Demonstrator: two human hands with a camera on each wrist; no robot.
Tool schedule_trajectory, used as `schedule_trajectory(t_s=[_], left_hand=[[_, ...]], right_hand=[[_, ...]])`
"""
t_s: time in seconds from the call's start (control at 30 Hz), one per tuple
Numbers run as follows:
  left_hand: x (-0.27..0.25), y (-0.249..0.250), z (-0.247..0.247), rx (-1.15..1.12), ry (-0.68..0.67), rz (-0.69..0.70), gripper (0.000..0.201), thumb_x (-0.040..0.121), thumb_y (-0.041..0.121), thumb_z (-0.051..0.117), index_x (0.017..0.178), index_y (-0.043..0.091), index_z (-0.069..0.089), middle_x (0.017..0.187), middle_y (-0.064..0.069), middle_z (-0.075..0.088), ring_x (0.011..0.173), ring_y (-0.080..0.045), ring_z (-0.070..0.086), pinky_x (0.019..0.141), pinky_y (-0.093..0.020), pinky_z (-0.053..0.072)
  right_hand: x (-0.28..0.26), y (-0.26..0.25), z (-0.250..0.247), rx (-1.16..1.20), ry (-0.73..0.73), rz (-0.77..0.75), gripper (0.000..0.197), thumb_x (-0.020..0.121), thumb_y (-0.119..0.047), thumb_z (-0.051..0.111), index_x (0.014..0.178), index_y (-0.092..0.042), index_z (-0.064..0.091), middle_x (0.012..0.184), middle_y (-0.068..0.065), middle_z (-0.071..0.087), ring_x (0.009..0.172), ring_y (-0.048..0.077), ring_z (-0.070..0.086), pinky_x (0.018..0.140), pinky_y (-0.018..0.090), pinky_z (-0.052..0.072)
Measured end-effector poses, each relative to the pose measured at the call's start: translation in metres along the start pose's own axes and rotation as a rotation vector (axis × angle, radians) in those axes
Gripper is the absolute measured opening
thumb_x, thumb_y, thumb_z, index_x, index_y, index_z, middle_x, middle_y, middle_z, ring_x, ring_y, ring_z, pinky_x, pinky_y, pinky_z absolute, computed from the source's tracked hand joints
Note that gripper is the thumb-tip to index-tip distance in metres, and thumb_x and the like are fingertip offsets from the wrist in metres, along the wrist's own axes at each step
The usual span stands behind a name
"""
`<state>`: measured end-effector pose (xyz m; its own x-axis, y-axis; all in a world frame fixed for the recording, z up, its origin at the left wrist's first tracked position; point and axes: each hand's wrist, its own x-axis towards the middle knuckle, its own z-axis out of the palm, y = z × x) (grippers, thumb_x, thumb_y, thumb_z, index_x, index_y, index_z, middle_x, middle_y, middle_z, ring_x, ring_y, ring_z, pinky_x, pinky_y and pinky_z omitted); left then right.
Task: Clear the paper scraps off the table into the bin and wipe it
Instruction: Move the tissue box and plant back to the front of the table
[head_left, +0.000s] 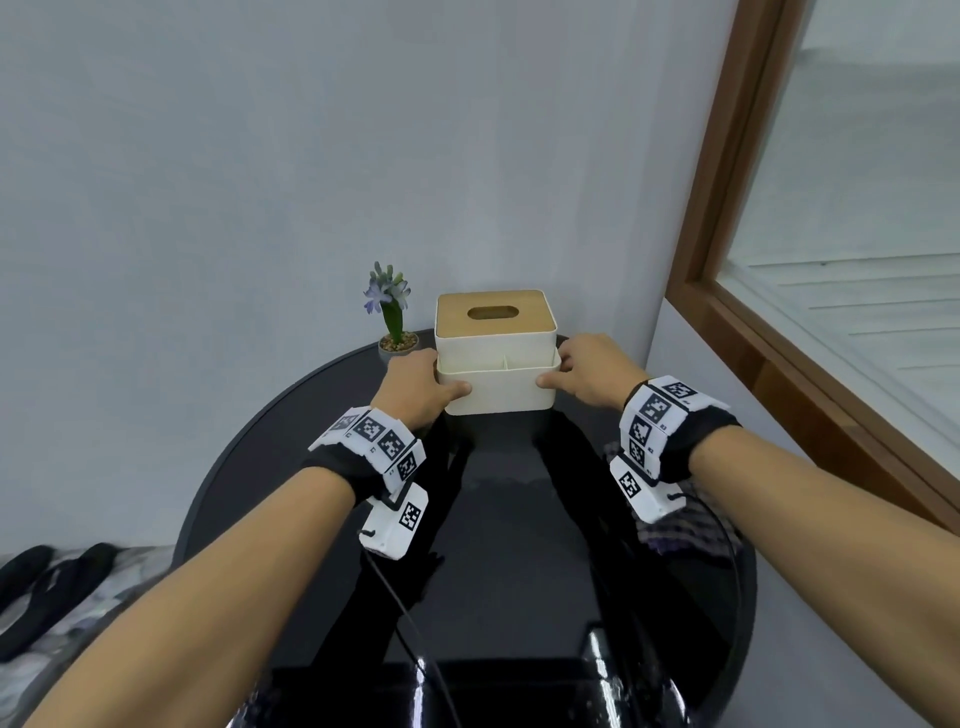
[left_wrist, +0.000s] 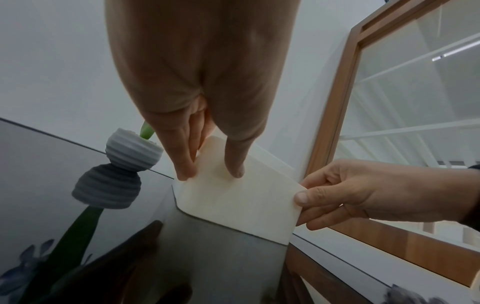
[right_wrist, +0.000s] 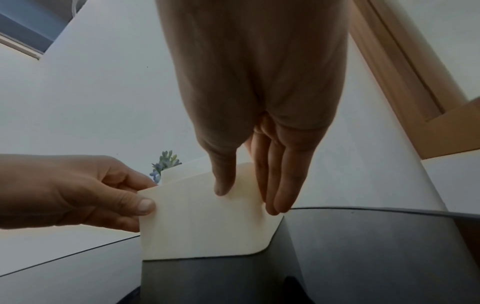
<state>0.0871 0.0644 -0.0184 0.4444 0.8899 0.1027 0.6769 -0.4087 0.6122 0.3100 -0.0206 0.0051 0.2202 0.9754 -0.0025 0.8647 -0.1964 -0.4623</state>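
A cream tissue box (head_left: 496, 389) with a wooden lid and open front compartments stands at the far side of the round glossy black table (head_left: 509, 545). My left hand (head_left: 434, 376) grips its left front corner, thumb on the front face, fingers along the side. My right hand (head_left: 558, 366) grips the right front corner the same way. In the left wrist view my fingers (left_wrist: 182, 156) lie on the side of the box (left_wrist: 241, 205). In the right wrist view the box (right_wrist: 202, 222) sits between both hands. A plaid cloth (head_left: 685, 530) lies at the table's right edge. No paper scraps or bin show.
A small potted hyacinth (head_left: 392, 317) stands just left of the box, close to my left hand. The wall runs right behind the table, and a wood-framed window (head_left: 727, 322) is on the right. Dark slippers (head_left: 47, 577) lie on the floor at left.
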Motion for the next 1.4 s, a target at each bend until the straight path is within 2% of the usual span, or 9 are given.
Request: schedule_trajectory(t_s=[0.1, 0.3, 0.4, 0.73, 0.93, 1.17, 1.3, 1.4], left_hand=[[-0.019, 0.005, -0.002, 0.005, -0.005, 0.019, 0.04, 0.084, 0.033, 0.072, 0.117, 0.011, 0.066, 0.105, -0.004, 0.07, 0.1, -0.021, 0.064, 0.088, -0.032, 0.05], [-0.058, 0.012, 0.002, -0.003, -0.024, 0.037, 0.042, 0.083, 0.036, 0.073, 0.117, 0.013, 0.064, 0.104, -0.001, 0.07, 0.098, -0.017, 0.064, 0.087, -0.032, 0.052], [-0.075, 0.016, 0.002, 0.002, -0.032, 0.038, 0.044, 0.083, 0.036, 0.074, 0.118, 0.014, 0.063, 0.106, 0.0, 0.068, 0.098, -0.015, 0.063, 0.084, -0.027, 0.048], [-0.115, 0.022, 0.0, -0.017, -0.057, 0.029, 0.048, 0.081, 0.038, 0.074, 0.121, 0.015, 0.061, 0.111, -0.001, 0.069, 0.102, -0.018, 0.063, 0.088, -0.03, 0.05], [-0.131, 0.024, -0.001, -0.02, -0.063, 0.015, 0.047, 0.082, 0.038, 0.073, 0.121, 0.016, 0.061, 0.109, -0.002, 0.068, 0.106, -0.021, 0.061, 0.095, -0.039, 0.05], [-0.141, 0.028, -0.002, -0.007, -0.069, 0.018, 0.047, 0.083, 0.036, 0.073, 0.122, 0.014, 0.061, 0.111, -0.003, 0.068, 0.1, -0.018, 0.062, 0.086, -0.027, 0.047], [-0.144, 0.028, -0.002, -0.012, -0.082, 0.022, 0.048, 0.083, 0.036, 0.072, 0.125, 0.015, 0.059, 0.113, -0.002, 0.067, 0.1, -0.017, 0.061, 0.085, -0.025, 0.044], [-0.143, 0.027, -0.001, -0.034, -0.081, 0.016, 0.057, 0.081, 0.039, 0.073, 0.131, 0.017, 0.054, 0.118, -0.001, 0.065, 0.105, -0.017, 0.061, 0.087, -0.026, 0.046]], right_hand=[[-0.02, 0.0, -0.002, 0.003, 0.005, -0.005, 0.031, 0.083, -0.034, 0.07, 0.087, -0.003, 0.068, 0.076, 0.004, 0.063, 0.064, 0.012, 0.052, 0.051, 0.022, 0.033], [-0.068, 0.002, -0.002, 0.026, 0.02, -0.009, 0.03, 0.081, -0.034, 0.073, 0.091, -0.007, 0.068, 0.087, 0.006, 0.067, 0.074, 0.016, 0.059, 0.053, 0.022, 0.038], [-0.09, 0.003, 0.0, 0.05, 0.044, -0.01, 0.03, 0.08, -0.034, 0.074, 0.095, -0.009, 0.068, 0.089, 0.005, 0.069, 0.078, 0.017, 0.063, 0.06, 0.025, 0.045], [-0.142, 0.0, 0.009, 0.062, 0.086, -0.024, 0.032, 0.083, -0.036, 0.07, 0.101, -0.01, 0.065, 0.094, 0.006, 0.069, 0.085, 0.02, 0.064, 0.08, 0.037, 0.054], [-0.154, -0.001, 0.014, 0.055, 0.093, -0.004, 0.037, 0.082, -0.041, 0.069, 0.104, -0.012, 0.064, 0.095, 0.005, 0.069, 0.086, 0.02, 0.064, 0.081, 0.041, 0.056], [-0.163, -0.002, 0.015, 0.061, 0.094, 0.002, 0.039, 0.082, -0.041, 0.069, 0.108, -0.012, 0.064, 0.1, 0.006, 0.069, 0.089, 0.02, 0.064, 0.083, 0.04, 0.055], [-0.165, -0.002, 0.013, 0.056, 0.078, 0.015, 0.038, 0.079, -0.044, 0.07, 0.102, -0.015, 0.064, 0.097, 0.004, 0.068, 0.086, 0.018, 0.064, 0.081, 0.04, 0.056], [-0.167, -0.001, 0.011, 0.066, 0.077, 0.017, 0.041, 0.078, -0.047, 0.071, 0.104, -0.017, 0.063, 0.097, 0.003, 0.068, 0.086, 0.017, 0.064, 0.082, 0.041, 0.056]])
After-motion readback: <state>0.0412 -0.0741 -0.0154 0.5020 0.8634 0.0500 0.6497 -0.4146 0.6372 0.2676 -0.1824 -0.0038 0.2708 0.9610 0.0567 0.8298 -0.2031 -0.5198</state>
